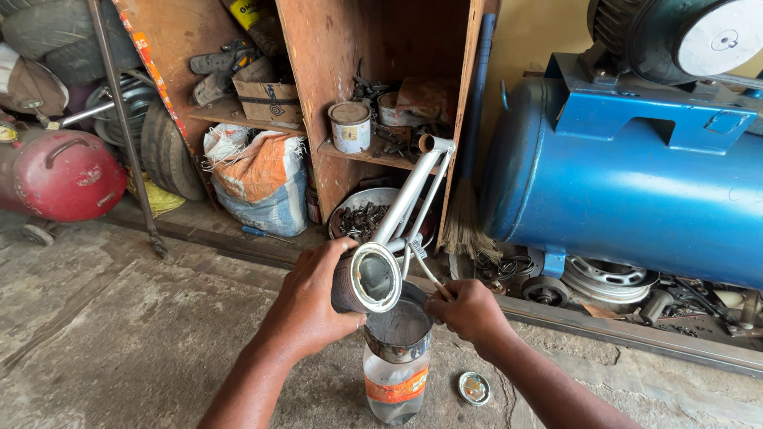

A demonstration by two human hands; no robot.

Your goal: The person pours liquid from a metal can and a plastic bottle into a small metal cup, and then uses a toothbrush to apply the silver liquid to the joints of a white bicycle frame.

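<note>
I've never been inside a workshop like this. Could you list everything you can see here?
bicycle frame: one, silver, held above the bottle
plastic bottle: one, clear, orange label, on the floor
funnel: one, grey, in the bottle's neck
lid: one, round, floor beside the bottle
compressor tank: one, blue, right
gas cylinder: one, red, left
sack: one, white and orange, under the shelf
tin: one, white, on the shelf
left hand: grips the frame's tube
right hand: at the funnel's rim

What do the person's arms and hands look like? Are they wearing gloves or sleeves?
No gloves and no sleeves show. The left hand and the right hand are both bare, and both forearms are bare right down to the bottom edge of the picture. I see no watch, ring or bracelet on either one, and no marks or bandages.
</note>
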